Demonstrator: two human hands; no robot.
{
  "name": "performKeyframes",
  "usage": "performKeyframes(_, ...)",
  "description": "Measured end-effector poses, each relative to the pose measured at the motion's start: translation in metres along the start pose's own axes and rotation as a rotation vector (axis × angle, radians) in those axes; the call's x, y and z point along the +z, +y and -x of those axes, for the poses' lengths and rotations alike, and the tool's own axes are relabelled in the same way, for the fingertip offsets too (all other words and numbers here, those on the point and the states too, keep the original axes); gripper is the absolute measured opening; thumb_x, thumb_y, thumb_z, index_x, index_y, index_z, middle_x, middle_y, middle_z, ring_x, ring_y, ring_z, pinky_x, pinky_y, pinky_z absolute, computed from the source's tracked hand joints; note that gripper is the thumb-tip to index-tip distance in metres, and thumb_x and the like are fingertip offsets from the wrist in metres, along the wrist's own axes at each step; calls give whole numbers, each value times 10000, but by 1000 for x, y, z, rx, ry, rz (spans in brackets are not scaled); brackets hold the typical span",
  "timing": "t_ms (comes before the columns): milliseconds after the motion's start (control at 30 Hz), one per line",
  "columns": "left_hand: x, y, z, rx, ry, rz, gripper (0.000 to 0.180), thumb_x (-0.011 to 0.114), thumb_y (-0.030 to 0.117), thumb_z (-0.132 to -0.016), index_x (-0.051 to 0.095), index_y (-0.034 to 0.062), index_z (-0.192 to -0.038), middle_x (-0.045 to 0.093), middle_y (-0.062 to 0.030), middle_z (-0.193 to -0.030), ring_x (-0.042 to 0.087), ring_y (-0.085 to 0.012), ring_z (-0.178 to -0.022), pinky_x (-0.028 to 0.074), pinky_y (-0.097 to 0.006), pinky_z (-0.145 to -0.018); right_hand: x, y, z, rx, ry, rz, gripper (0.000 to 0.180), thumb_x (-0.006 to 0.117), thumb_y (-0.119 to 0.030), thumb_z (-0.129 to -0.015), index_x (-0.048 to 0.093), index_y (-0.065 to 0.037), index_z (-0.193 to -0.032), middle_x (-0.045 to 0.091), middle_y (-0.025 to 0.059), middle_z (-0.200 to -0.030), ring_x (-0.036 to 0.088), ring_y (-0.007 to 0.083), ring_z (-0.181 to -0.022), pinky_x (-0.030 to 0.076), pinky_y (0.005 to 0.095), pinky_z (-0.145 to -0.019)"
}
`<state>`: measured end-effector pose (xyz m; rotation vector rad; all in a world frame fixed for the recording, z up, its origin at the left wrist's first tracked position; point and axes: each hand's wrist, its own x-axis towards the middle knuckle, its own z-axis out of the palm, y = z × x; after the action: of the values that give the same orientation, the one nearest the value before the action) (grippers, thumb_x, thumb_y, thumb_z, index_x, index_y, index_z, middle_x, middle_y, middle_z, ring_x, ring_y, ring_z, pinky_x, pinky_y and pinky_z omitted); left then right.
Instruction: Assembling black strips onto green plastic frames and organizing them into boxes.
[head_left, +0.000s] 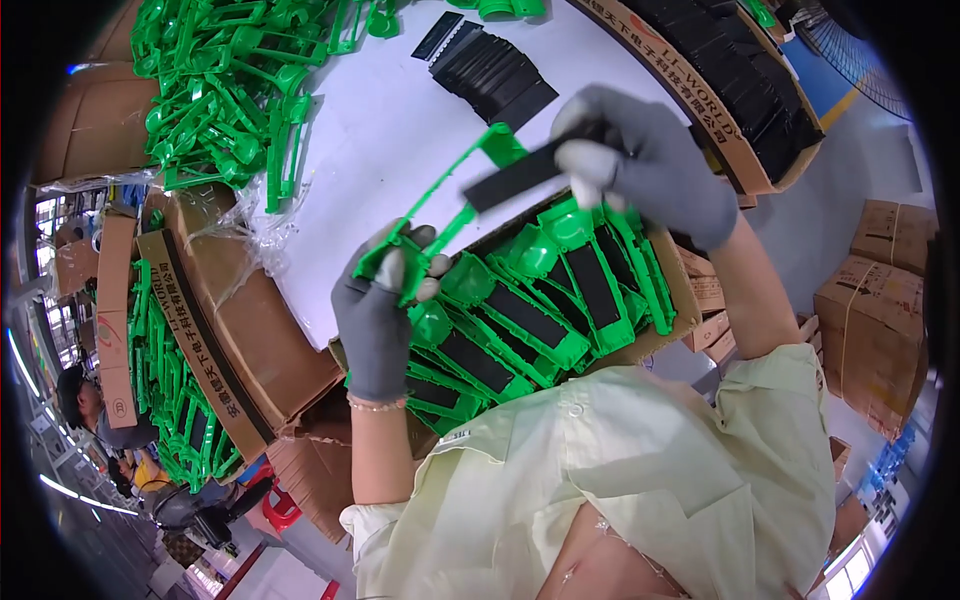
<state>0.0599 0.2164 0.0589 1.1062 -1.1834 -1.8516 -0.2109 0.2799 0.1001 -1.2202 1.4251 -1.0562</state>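
Observation:
My left hand [378,315], in a grey glove with pale fingertips, grips one end of a green plastic frame [503,148] with an open middle. The frame is held up at a slant over the white table [345,140]. In my right hand [640,165], gloved the same way, a flat black rectangular plate [515,183] is pinched at one end. Its free end lies over the frame's opening in this view; whether they touch I cannot tell. Below both hands, green frames with black plates in them [522,312] fill a cardboard box [683,290] against my front.
Beyond my hands lies a stack of black plates [495,80]. A heap of green frames [230,90] covers the table's far left. Another carton [205,350] with green frames stands left. At far right is a carton of black pieces [745,85]; taped boxes [870,330] stand on the floor.

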Motion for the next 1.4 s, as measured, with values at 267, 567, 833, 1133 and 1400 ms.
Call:
performKeyframes(267, 30, 7, 25, -126, -102, 27, 321, 560, 61, -888, 542, -96, -1167, 649, -154, -908, 678, -251, -781, 559, -267, -604, 36, 2, 31, 26, 61, 98, 183, 582, -136, -880, 586, -5, -1008, 587, 16, -609, 521, 40, -506, 406, 199, -471)
performKeyframes(567, 44, 5, 35, -199, -79, 102, 327, 575, 79, -891, 530, -90, -1168, 613, -102, -839, 676, -244, -755, 516, -229, -543, 44, 10, 39, -123, 171, 308, 134, 581, -105, -869, 587, 5, -947, 576, 36, -596, 548, 61, -500, 418, 213, -474)
performKeyframes(833, 42, 5, 38, -146, -112, 85, 316, 537, 0, -881, 529, -99, -1181, 647, -172, -929, 680, -257, -775, 567, -289, -617, 44, 2, 37, -199, 176, 408, 146, 575, -123, -869, 585, -2, -950, 567, 37, -566, 539, 71, -476, 414, 221, -456)
performKeyframes(1133, 48, 5, 36, -223, -47, -66, 315, 598, 41, -864, 554, -100, -1142, 651, -145, -879, 672, -216, -725, 530, -251, -579, 39, 6, 41, -16, 200, 741, 357, 696, -265, -789, 570, -42, -1038, 565, 49, -607, 546, 97, -536, 447, 245, -527)
performKeyframes(1400, 57, 12, 29, -179, -145, -229, 272, 594, 45, -839, 585, -103, -1068, 645, -154, -803, 631, -190, -619, 463, -220, -481, 17, 30, 57, -60, 48, 404, 250, 705, -249, -803, 620, -25, -874, 613, 70, -643, 605, 108, -565, 458, 244, -541)
